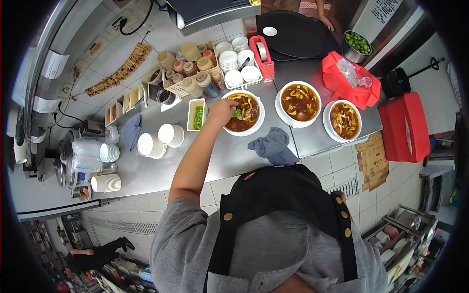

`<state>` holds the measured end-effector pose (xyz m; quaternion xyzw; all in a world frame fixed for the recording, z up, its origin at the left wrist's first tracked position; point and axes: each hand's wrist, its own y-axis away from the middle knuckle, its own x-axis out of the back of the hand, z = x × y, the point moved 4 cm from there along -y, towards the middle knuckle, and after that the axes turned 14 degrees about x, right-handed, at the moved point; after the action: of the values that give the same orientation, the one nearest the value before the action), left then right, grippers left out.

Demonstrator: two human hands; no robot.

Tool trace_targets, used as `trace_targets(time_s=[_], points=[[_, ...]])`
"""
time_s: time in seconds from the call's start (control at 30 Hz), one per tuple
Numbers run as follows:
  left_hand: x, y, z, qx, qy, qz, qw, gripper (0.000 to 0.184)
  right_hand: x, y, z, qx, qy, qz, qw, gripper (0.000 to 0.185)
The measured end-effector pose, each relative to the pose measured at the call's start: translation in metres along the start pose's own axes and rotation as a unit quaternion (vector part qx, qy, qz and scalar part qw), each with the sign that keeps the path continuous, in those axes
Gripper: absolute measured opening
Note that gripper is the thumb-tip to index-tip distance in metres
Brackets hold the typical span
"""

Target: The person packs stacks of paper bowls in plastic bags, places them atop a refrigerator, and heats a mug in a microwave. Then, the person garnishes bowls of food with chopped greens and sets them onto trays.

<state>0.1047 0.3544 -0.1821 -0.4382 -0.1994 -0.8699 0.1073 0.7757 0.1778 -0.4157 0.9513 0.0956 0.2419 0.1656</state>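
My left hand (224, 113) is over the near-left bowl of brown soup (249, 124), fingers closed in a pinch. Chopped green onion (237, 113) shows at the fingertips, over egg-like yellow strips in the broth. Just left of that hand, a cream rectangular tub (192, 123) contains more chopped green onion (198, 117). Two similar soups, a large bowl (299, 100) and a smaller bowl (345, 120), stand on plates to the right. A crumpled grey-blue cloth (274, 145) lies near the counter's front edge. My right hand is not visible; the apron covers that side.
Behind the soups are a basket of sauce bottles (193, 68), stacked white dishes (234, 61), a red tape dispenser (262, 56) and black trays (298, 34). A red bag (349, 80) sits at the right. White paper cups (151, 145) stand at left. Another person's hand (326, 22) shows at the top.
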Motion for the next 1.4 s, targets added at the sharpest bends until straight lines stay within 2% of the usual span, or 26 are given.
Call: trace_targets(time_s=[0.03,0.07,0.1,0.13,0.2,0.27,0.33,0.37,0.4,0.43,0.47,0.53,0.57,0.63,0.67,0.7,0.73,0.8,0.87,1.07,1.17,1.23,1.27,1.33,1.37,1.4], points=[[0.001,0.0,0.0,0.01,-0.005,0.013,1.0,0.023,-0.004,-0.004,0.026,-0.04,-0.112,0.024,0.993,0.024],[0.001,0.0,0.0,0.021,-0.01,0.026,0.999,0.021,-0.01,-0.009,0.037,-0.041,-0.112,0.025,0.993,0.024],[0.003,0.004,0.004,0.021,-0.011,0.026,0.999,0.021,-0.015,-0.012,0.046,-0.067,-0.032,-0.002,0.997,0.024],[0.006,0.01,0.011,-0.017,-0.004,0.07,0.997,0.019,-0.017,-0.015,0.054,-0.092,0.048,-0.028,0.994,0.024],[0.005,0.016,0.015,-0.055,0.003,0.114,0.992,0.016,-0.018,-0.02,0.059,-0.063,0.058,-0.041,0.995,0.025],[-0.007,0.019,0.016,-0.173,-0.074,0.17,0.967,0.011,-0.017,-0.025,0.079,-0.034,0.067,-0.057,0.996,0.025],[-0.013,0.017,0.011,-0.164,-0.061,0.176,0.969,0.011,-0.012,-0.035,0.116,0.01,-0.156,-0.021,0.988,0.025],[-0.012,0.016,0.007,-0.157,-0.047,0.181,0.97,0.01,-0.012,-0.035,0.108,0.011,-0.156,-0.025,0.987,0.025],[-0.004,0.017,0.002,-0.153,-0.05,0.183,0.97,0.01,-0.006,-0.031,0.079,0.141,0.065,-0.048,0.987,0.025],[0.012,0.015,-0.01,-0.076,0.0,0.166,0.983,0.012,-0.004,-0.024,0.047,0.264,0.281,-0.066,0.92,0.024],[0.026,0.012,-0.024,0.001,0.05,0.148,0.988,0.013,-0.001,-0.021,0.033,0.145,0.207,-0.072,0.965,0.024],[0.059,0.003,-0.061,0.076,0.013,0.202,0.976,0.019,0.001,-0.012,0.018,-0.034,0.052,-0.029,0.998,0.028],[0.068,-0.004,-0.081,0.075,0.012,0.203,0.976,0.019,-0.002,-0.014,0.029,-0.033,0.051,-0.028,0.998,0.028],[0.058,-0.02,-0.123,0.134,-0.114,0.103,0.979,0.021,-0.002,-0.017,0.107,-0.03,0.015,-0.047,0.998,0.031],[0.053,-0.02,-0.127,0.134,-0.114,0.102,0.979,0.021,0.003,-0.019,0.133,-0.031,0.015,-0.046,0.998,0.031],[0.046,-0.019,-0.127,0.09,-0.164,0.077,0.979,0.02,0.002,-0.023,0.141,0.169,0.195,-0.128,0.958,0.03],[0.038,-0.017,-0.127,0.045,-0.213,0.052,0.975,0.02,-0.006,-0.018,0.141,0.356,0.359,-0.2,0.84,0.029],[0.029,-0.017,-0.127,0.063,-0.223,0.075,0.97,0.02,-0.001,-0.016,0.143,0.257,0.292,-0.17,0.905,0.028],[0.026,-0.016,-0.129,0.079,-0.233,0.096,0.964,0.02,-0.001,-0.016,0.144,0.189,0.253,-0.144,0.938,0.027],[0.031,-0.011,-0.127,0.066,-0.243,0.111,0.961,0.018,-0.008,-0.017,0.144,0.163,0.243,-0.125,0.948,0.024],[0.038,-0.002,-0.124,0.076,-0.195,0.148,0.967,0.018,-0.014,-0.019,0.142,0.166,0.243,-0.123,0.948,0.023],[0.039,-0.002,-0.136,0.098,-0.178,0.151,0.967,0.021,-0.015,-0.021,0.129,0.107,0.205,-0.083,0.969,0.019],[0.04,-0.002,-0.143,0.096,-0.178,0.15,0.968,0.021,-0.015,-0.016,0.084,0.089,0.245,-0.101,0.96,0.018],[0.052,-0.003,-0.155,0.104,-0.064,0.198,0.972,0.026,-0.014,-0.008,-0.002,0.055,0.323,-0.143,0.934,0.018],[0.056,-0.003,-0.158,0.13,0.056,0.176,0.974,0.023,-0.02,-0.013,0.014,0.174,0.412,-0.168,0.879,0.019],[0.059,-0.007,-0.161,0.155,0.174,0.147,0.961,0.022,-0.015,-0.01,0.012,-0.01,0.188,-0.07,0.98,0.022]])
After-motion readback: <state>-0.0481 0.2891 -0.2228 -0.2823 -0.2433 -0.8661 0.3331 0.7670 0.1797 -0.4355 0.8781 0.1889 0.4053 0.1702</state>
